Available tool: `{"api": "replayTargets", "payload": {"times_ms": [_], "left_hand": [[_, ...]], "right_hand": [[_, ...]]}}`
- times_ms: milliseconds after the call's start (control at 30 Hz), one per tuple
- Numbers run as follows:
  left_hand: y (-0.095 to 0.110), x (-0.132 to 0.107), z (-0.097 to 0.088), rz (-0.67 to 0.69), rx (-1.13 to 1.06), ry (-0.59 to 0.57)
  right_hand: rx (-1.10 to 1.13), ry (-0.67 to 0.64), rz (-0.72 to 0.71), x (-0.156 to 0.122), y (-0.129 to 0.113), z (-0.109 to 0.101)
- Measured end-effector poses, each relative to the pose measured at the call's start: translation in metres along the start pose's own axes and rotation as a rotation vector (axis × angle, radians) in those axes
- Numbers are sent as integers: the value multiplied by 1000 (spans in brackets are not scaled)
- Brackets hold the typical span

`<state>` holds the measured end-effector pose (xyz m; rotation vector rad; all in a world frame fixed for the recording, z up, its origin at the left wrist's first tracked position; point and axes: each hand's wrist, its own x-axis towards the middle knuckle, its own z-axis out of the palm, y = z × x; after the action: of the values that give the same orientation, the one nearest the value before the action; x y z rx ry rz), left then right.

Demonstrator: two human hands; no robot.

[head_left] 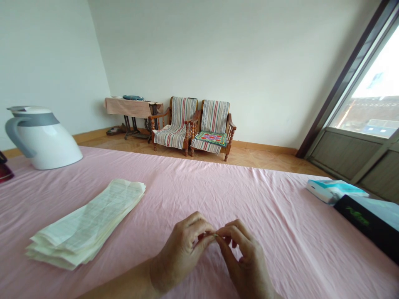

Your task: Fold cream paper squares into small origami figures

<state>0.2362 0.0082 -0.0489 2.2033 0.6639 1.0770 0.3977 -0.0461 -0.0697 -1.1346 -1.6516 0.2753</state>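
My left hand [183,249] and my right hand [245,255] meet at the fingertips above the pink cloth [280,216] near the front. Both are closed in a pinch, thumbs against forefingers. Between the touching tips shows a tiny pale bit, too small to name. To the left of my hands lies a stack of thin, pale yellow-green paper sheets [90,222], long and slightly creased, with loose uneven edges.
A white jug with a grey handle [51,139] stands at the back left, beside a dark red object [5,171]. On the right lie a blue-and-white packet [335,189] and a black box [361,222]. Two wooden armchairs [230,124] stand beyond.
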Motion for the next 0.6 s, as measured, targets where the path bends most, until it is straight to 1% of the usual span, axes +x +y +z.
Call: {"api": "replayTargets", "payload": {"times_ms": [333, 600], "left_hand": [[1, 2, -1, 31, 39, 1], [1, 2, -2, 31, 38, 49]], "right_hand": [[0, 10, 20, 1, 2, 2], [30, 33, 34, 2, 1, 0]]}}
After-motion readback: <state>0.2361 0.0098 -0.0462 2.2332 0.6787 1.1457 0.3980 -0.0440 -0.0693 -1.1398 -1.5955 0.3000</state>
